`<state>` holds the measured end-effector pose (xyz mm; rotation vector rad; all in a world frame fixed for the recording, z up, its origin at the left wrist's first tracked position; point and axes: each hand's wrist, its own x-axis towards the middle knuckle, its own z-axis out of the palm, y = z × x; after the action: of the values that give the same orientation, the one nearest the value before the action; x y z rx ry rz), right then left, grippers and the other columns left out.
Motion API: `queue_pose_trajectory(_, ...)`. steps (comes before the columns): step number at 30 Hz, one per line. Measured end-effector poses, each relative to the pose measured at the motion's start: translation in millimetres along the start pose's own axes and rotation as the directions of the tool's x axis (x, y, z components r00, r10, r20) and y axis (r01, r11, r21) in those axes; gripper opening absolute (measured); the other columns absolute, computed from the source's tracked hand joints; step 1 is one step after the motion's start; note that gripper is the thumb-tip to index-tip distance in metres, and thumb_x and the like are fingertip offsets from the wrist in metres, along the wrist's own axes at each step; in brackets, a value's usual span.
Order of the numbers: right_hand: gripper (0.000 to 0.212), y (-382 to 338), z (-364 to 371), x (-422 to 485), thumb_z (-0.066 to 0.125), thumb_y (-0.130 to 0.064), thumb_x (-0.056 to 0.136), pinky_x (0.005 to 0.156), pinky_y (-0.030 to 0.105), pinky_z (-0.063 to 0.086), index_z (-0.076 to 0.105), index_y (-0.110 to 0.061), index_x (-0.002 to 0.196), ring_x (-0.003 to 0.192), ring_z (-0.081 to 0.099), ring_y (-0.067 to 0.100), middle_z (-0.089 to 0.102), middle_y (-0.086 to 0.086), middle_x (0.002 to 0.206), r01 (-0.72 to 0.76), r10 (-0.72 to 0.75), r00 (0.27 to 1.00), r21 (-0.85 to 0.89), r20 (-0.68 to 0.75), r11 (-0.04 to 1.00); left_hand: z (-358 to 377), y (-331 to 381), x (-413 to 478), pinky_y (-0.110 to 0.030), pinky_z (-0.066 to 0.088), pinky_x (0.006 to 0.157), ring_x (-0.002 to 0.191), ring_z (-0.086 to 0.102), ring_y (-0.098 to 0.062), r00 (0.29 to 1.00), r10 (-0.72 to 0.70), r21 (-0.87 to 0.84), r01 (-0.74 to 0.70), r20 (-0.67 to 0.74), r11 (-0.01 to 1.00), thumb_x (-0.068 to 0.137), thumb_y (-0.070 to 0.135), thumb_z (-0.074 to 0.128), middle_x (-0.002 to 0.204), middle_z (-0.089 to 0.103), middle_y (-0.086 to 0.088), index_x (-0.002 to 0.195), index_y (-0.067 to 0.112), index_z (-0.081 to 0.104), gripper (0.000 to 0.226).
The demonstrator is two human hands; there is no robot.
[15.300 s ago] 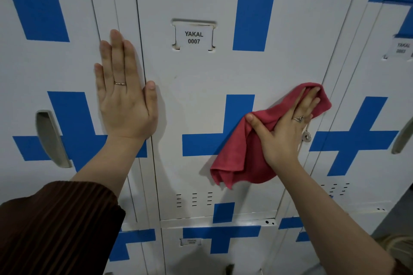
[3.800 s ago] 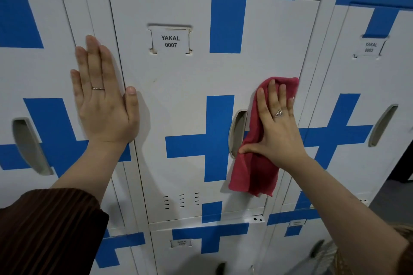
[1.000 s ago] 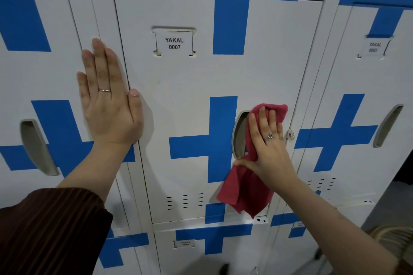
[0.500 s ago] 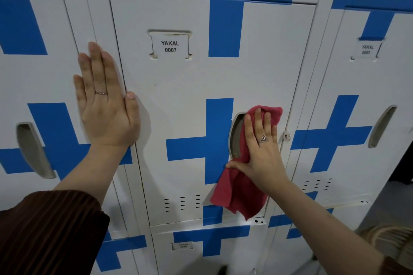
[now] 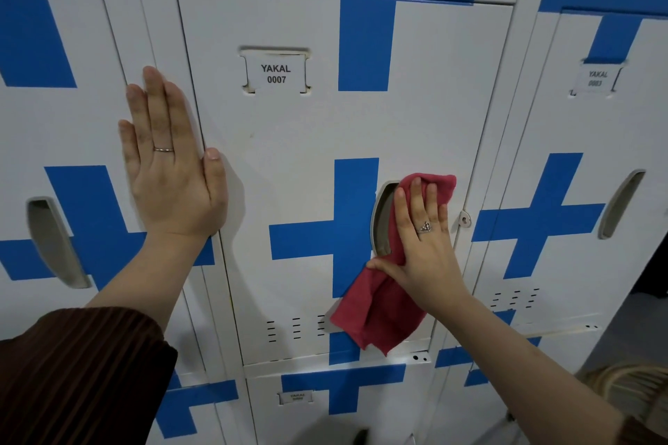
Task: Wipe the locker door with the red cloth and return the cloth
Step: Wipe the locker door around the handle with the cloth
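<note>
Red cloth (image 5: 379, 311), crumpled, lay under the straight-fingered right hand (image 5: 428, 256) on the metal locker door (image 5: 289, 163), half hiding the recessed handle (image 5: 381, 224); left hand (image 5: 170, 173) pressed flat, fingers straight.

Right hand (image 5: 426, 249) with red cloth (image 5: 379, 314) shifted on locker door (image 5: 307, 141), placed against handle recess (image 5: 381, 224).
- 15.3 s ago: hand slanted, fingers pointing up-right, cloth spread over recess, hiding it.
- 3.8 s ago: fingers upright, hand just right of recess, cloth top well above recess top.
- Now: hand slid lower; cloth top about level with recess top, lower fold hanging down to door's bottom edge.
- Lock hasp (image 5: 465, 219), covered 3.8 s ago, now exposed right of hand.
</note>
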<state>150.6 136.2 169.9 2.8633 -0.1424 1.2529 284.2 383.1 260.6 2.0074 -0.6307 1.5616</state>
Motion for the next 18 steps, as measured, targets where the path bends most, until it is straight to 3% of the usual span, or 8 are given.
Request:
queue_pose_trajectory(11,0.07,32,-5,0,0.022,-0.056,0.09,0.115,0.034,-0.004,-0.003,-0.023,0.146,0.141,-0.008,0.016,-0.015,-0.011,0.153,0.233,-0.239,0.969,-0.09,-0.057,0.968,0,0,-1,-0.034,-0.005,0.115,0.14,0.007,-0.037,1.0,-0.001,-0.002,0.001,0.002,1.0,0.089,0.027,0.023,0.151,0.014,-0.026,0.144,-0.005,0.013,0.065)
queue_pose_trajectory(15,0.08,35,-8,7,0.038,-0.055,0.081,0.114,0.033,-0.003,-0.002,-0.029,0.146,0.141,-0.009,0.012,0.0,-0.009,0.153,0.228,-0.235,0.969,-0.082,-0.081,0.97,0,0,-1,-0.034,-0.005,0.115,0.14,0.007,-0.037,1.0,0.001,0.002,-0.001,-0.003,1.0,0.089,0.028,0.023,0.151,0.014,-0.026,0.144,-0.005,0.014,0.065)
queue_pose_trajectory(18,0.082,36,-15,17,0.043,-0.056,0.077,0.113,0.035,-0.001,0.011,-0.025,0.146,0.141,-0.009,0.012,0.008,-0.007,0.149,0.211,-0.217,0.971,-0.06,-0.101,0.976,0,1,-1,-0.035,-0.004,0.115,0.14,0.007,-0.037,1.0,0.001,-0.003,-0.001,-0.006,1.0,0.09,0.028,0.022,0.151,0.014,-0.026,0.144,-0.005,0.013,0.064)
